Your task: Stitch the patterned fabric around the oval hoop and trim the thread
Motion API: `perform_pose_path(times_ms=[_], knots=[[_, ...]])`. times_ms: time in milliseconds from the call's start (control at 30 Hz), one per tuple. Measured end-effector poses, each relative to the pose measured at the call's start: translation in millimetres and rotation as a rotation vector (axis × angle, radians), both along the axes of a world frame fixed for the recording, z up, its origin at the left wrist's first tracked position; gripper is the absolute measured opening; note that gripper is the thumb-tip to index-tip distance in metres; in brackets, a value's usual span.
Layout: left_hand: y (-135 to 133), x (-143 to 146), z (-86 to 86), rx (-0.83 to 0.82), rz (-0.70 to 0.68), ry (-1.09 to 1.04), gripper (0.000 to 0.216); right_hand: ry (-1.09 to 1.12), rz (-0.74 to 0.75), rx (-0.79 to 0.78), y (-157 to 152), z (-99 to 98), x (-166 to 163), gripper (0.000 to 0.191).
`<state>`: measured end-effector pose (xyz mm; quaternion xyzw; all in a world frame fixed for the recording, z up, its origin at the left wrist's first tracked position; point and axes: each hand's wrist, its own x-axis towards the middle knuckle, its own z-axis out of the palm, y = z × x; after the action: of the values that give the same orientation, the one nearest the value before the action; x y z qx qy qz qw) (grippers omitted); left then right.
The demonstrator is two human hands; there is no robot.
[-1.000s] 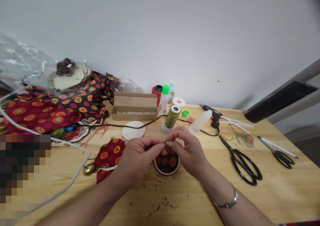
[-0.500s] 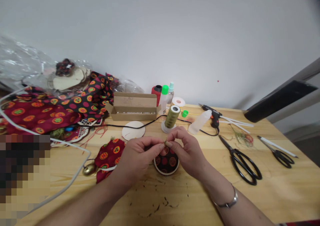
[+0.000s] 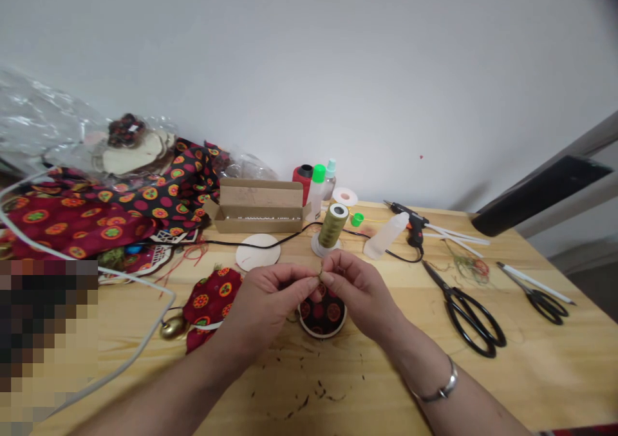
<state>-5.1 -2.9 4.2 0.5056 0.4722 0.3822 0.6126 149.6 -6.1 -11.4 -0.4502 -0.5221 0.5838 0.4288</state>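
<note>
My left hand (image 3: 268, 301) and my right hand (image 3: 358, 289) meet fingertip to fingertip above the table, both pinching a tiny olive bit of thread (image 3: 320, 274). Just under them lies a round disc covered in dark fabric with red dots (image 3: 322, 317). An olive-green thread spool (image 3: 333, 226) stands behind my hands. A red patterned fabric piece (image 3: 211, 299) lies left of my left hand. A silver bracelet circles my right wrist.
Large black scissors (image 3: 467, 317) and smaller scissors (image 3: 543, 302) lie at the right. A glue gun (image 3: 410, 222), an open cardboard box (image 3: 259, 207), a plain wooden disc (image 3: 258, 251), bottles (image 3: 317, 190) and heaped patterned fabric (image 3: 96, 210) fill the back. A white cable (image 3: 135, 349) loops at left.
Both hands stay pinched together; my right hand has dropped slightly and its fingers have shifted round the thread. Nothing else has moved.
</note>
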Motion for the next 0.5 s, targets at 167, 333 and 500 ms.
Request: perform_pose_path(times_ms=[167, 333, 500], knots=[[-0.1, -1.5, -1.5, 0.023, -0.004, 0.004, 0.013, 0.124, -0.001, -0.129, 0.4, 1.7, -1.2, 0.017], [1.5, -1.5, -1.6, 0.023, 0.008, -0.007, 0.012, 0.162, -0.001, -0.132, 1.4, -0.9, 0.7, 0.017], [2.6, 0.0, -1.3, 0.024, 0.004, -0.008, 0.012, 0.177, -0.012, -0.123, 1.3, -2.1, 1.6, 0.017]])
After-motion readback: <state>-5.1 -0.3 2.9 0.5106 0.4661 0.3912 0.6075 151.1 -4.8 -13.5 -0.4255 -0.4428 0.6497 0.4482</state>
